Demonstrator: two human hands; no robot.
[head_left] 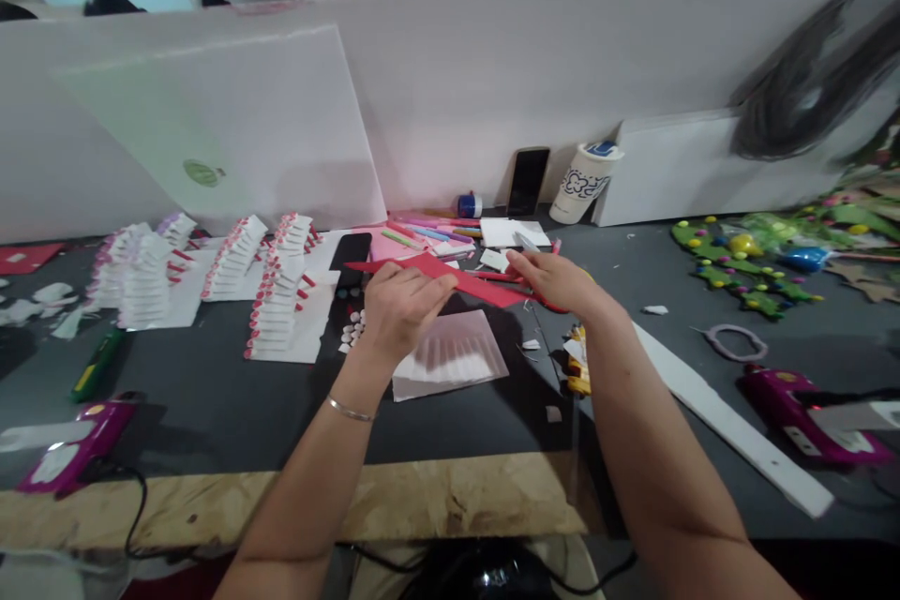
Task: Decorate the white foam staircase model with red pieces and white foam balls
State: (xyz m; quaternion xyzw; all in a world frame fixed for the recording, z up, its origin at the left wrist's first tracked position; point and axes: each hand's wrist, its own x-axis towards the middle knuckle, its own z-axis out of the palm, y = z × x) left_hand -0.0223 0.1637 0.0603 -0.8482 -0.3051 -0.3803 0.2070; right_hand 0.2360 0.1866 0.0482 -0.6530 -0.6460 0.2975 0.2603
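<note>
Red in colour, the foam strip (464,281) spans between our hands above the tabletop (211,394), our left hand (400,305) pinching its left part while our right hand (555,281), closed around the scissors (526,244), meets its right end, a white ridged sheet (450,358) just beneath.

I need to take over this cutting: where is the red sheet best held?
Probably pinch the red sheet at its left half, coming from the left as the left hand does; the scissors in the right hand work its right end.
</note>
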